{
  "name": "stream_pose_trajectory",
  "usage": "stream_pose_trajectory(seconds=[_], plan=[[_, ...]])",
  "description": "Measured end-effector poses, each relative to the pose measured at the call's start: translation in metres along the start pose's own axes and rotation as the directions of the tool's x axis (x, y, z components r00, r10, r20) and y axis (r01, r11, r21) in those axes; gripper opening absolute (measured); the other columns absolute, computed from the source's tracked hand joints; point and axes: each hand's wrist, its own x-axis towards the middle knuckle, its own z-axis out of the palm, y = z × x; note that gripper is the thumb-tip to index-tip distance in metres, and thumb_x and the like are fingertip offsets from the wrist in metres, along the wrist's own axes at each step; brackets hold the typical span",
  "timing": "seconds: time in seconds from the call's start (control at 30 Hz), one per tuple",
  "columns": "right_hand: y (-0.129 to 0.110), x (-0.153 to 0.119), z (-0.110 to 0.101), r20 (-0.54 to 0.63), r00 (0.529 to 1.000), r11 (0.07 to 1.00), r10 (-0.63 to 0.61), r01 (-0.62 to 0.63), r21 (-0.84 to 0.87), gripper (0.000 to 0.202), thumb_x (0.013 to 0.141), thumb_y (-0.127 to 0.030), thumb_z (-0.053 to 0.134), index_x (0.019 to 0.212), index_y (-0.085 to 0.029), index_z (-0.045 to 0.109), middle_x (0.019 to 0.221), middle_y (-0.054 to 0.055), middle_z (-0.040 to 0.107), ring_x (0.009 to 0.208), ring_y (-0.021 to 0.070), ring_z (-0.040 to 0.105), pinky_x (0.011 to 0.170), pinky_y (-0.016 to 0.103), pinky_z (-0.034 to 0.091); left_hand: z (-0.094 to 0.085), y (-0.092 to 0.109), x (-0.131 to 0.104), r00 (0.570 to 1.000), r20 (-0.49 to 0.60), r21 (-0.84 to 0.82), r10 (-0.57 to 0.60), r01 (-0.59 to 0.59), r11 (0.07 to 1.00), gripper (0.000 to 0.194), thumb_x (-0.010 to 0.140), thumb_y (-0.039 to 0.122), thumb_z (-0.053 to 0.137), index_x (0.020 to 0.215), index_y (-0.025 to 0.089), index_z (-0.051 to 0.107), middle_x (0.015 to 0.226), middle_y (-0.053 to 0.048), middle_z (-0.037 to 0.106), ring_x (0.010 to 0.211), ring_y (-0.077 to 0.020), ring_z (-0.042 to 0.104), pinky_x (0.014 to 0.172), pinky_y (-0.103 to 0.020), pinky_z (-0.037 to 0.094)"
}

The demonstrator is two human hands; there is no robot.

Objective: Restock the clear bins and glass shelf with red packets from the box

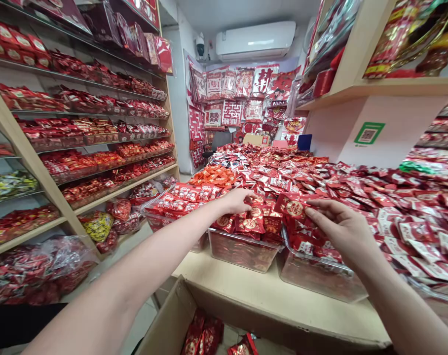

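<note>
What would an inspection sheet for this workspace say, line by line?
Surface: pale wooden counter, its front strip showing.
Job's things: shiny red-and-gold packet; clear rectangular plastic bin, filled with similar packets.
Clutter: loose red packets heaped beyond; brown cardboard box in front, packets inside.
Hands: right hand pinches the red-and-gold packet; left hand is at the bin's packets, grip unclear.
Cables: nothing seen.
Surroundings: wood-framed glass shelves leftward; white rectangular air conditioner.

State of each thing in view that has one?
Right hand: pinching red packet
Red packet: held, looks unopened
Left hand: at packets, hold unclear
Bin below left hand: lidless, heaped
Bin below right hand: lidless, filled
Cardboard box: open, packets inside
Air conditioner: power unclear
</note>
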Motion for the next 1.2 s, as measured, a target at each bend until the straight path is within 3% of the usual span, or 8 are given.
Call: stream_pose_trajectory(seconds=[0.13, 0.23, 0.4, 0.67, 0.83, 0.97, 1.1, 1.2], plan=[[0.006, 0.0, -0.001, -0.039, 0.999, 0.996, 0.021, -0.017, 0.092, 0.03, 0.064, -0.038, 0.066, 0.087, -0.02, 0.061, 0.072, 0.002, 0.063, 0.065, 0.015, 0.058, 0.055, 0.025, 0.049, -0.004, 0.01, -0.003, 0.998, -0.051, 0.051, 0.026, -0.023, 0.998, 0.027, 0.07, 0.02, 0.052, 0.094, 0.017, 0.063, 0.093, -0.006, 0.065, 0.086, -0.0191, 0.057, 0.078, -0.03, 0.04], [0.009, -0.003, -0.002, -0.037, 0.997, 0.987, 0.065, -0.059, 0.152, 0.029, 0.063, -0.035, 0.068, 0.087, -0.02, 0.061, 0.072, 0.001, 0.063, 0.066, 0.0135, 0.058, 0.06, 0.024, 0.049, -0.008, 0.024, -0.013, 0.992, 0.017, 0.071, 0.125, -0.126, 0.989, 0.021, 0.072, 0.029, 0.053, 0.085, 0.018, 0.066, 0.086, -0.005, 0.065, 0.082, -0.0178, 0.056, 0.078, -0.028, 0.038], [0.005, -0.008, -0.003, -0.072, 0.995, 0.987, 0.062, -0.051, 0.152, 0.027, 0.064, -0.033, 0.067, 0.087, -0.021, 0.061, 0.071, 0.0, 0.062, 0.065, 0.0122, 0.057, 0.063, 0.025, 0.048, -0.014, 0.036, -0.037, 0.935, 0.147, 0.21, 0.323, -0.349, 0.913, 0.029, 0.072, 0.044, 0.052, 0.079, 0.021, 0.067, 0.08, -0.007, 0.059, 0.081, -0.0196, 0.049, 0.076, -0.03, 0.033], [0.005, -0.009, -0.001, -0.072, 0.997, 0.982, 0.034, -0.02, 0.189, 0.024, 0.065, -0.03, 0.067, 0.086, -0.021, 0.062, 0.072, 0.001, 0.062, 0.067, 0.0123, 0.058, 0.067, 0.025, 0.048, -0.014, 0.027, -0.049, 0.934, 0.2, 0.234, 0.297, -0.34, 0.911, 0.03, 0.068, 0.04, 0.058, 0.092, 0.022, 0.064, 0.09, -0.008, 0.057, 0.087, -0.0214, 0.045, 0.079, -0.031, 0.031], [0.008, -0.012, -0.002, -0.152, 0.986, 0.994, -0.076, 0.086, 0.064, 0.023, 0.068, -0.032, 0.064, 0.088, -0.022, 0.062, 0.062, -0.001, 0.058, 0.055, 0.0108, 0.053, 0.052, 0.023, 0.044, -0.021, 0.036, -0.05, 0.92, 0.326, 0.332, 0.219, -0.328, 0.884, 0.041, 0.07, 0.04, 0.056, 0.104, 0.018, 0.059, 0.092, -0.007, 0.058, 0.087, -0.0207, 0.046, 0.077, -0.029, 0.032], [0.006, -0.015, -0.003, -0.204, 0.97, 0.992, -0.129, 0.129, -0.013, 0.025, 0.069, -0.033, 0.063, 0.09, -0.021, 0.062, 0.061, -0.001, 0.057, 0.052, 0.011, 0.051, 0.049, 0.025, 0.043, -0.028, 0.038, -0.049, 0.898, 0.389, 0.321, 0.207, -0.343, 0.883, 0.041, 0.067, 0.041, 0.058, 0.102, 0.018, 0.059, 0.087, -0.004, 0.059, 0.083, -0.0186, 0.048, 0.074, -0.026, 0.032], [0.004, -0.015, -0.002, -0.23, 0.961, 0.988, -0.155, 0.147, -0.05, 0.024, 0.068, -0.032, 0.063, 0.089, -0.02, 0.062, 0.059, -0.002, 0.055, 0.05, 0.0099, 0.048, 0.045, 0.023, 0.04, -0.029, 0.039, -0.049, 0.89, 0.385, 0.258, 0.245, -0.358, 0.897, 0.034, 0.065, 0.04, 0.061, 0.092, 0.018, 0.062, 0.083, -0.002, 0.061, 0.078, -0.0172, 0.051, 0.071, -0.025, 0.034], [0.004, -0.017, -0.002, -0.228, 0.962, 0.989, -0.149, 0.143, -0.043, 0.023, 0.068, -0.031, 0.063, 0.088, -0.019, 0.062, 0.059, -0.002, 0.055, 0.05, 0.0097, 0.048, 0.044, 0.022, 0.04, -0.031, 0.039, -0.051, 0.905, 0.342, 0.231, 0.255, -0.344, 0.91, 0.033, 0.064, 0.036, 0.062, 0.092, 0.018, 0.062, 0.089, -0.004, 0.061, 0.084, -0.0181, 0.052, 0.074, -0.026, 0.036]])
